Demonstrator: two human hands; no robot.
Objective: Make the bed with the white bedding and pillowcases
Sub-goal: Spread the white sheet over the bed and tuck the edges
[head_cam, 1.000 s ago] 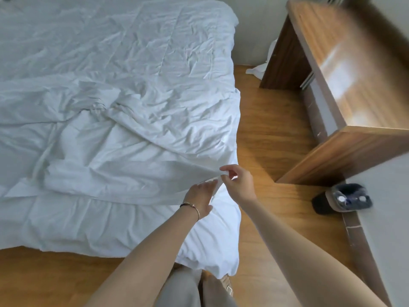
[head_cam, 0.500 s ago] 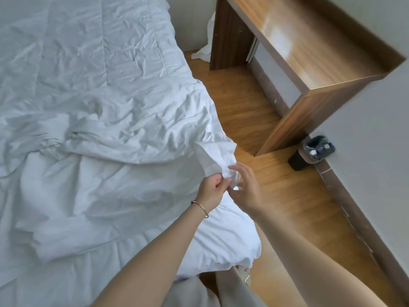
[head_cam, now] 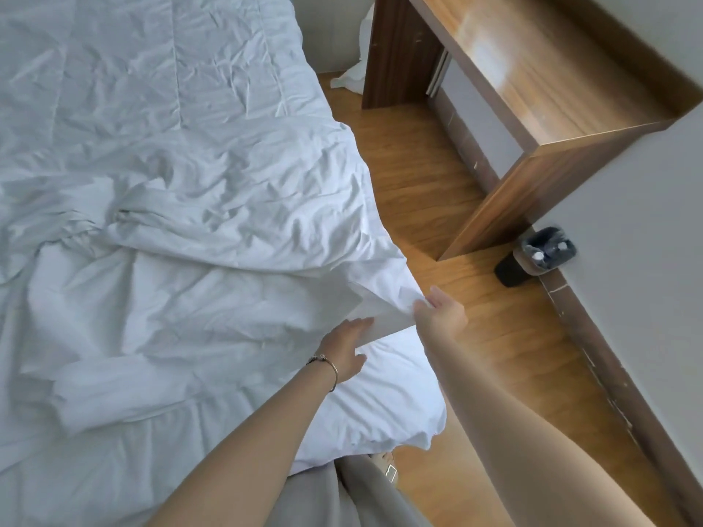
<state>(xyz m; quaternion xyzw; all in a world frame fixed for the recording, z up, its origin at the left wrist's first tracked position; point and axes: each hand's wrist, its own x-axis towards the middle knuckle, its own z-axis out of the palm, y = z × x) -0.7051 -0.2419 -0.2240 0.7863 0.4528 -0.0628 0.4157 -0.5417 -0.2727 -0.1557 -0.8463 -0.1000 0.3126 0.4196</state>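
While the person stands at the bed's near right corner, the left hand [head_cam: 344, 349] lies flat and open against the underside of a lifted sheet [head_cam: 384, 298] corner, its fingers [head_cam: 361, 324] spread, not clenched. Just beyond, the right hand [head_cam: 441, 311] pinches that same corner at the bed's right edge. This looks like the spreading step: the next move likely calls for pulling the corner outward and down to flatten the bunched folds across the bed [head_cam: 159, 108]. Farther off, a wooden desk [head_cam: 532, 78] stands beside the wall.
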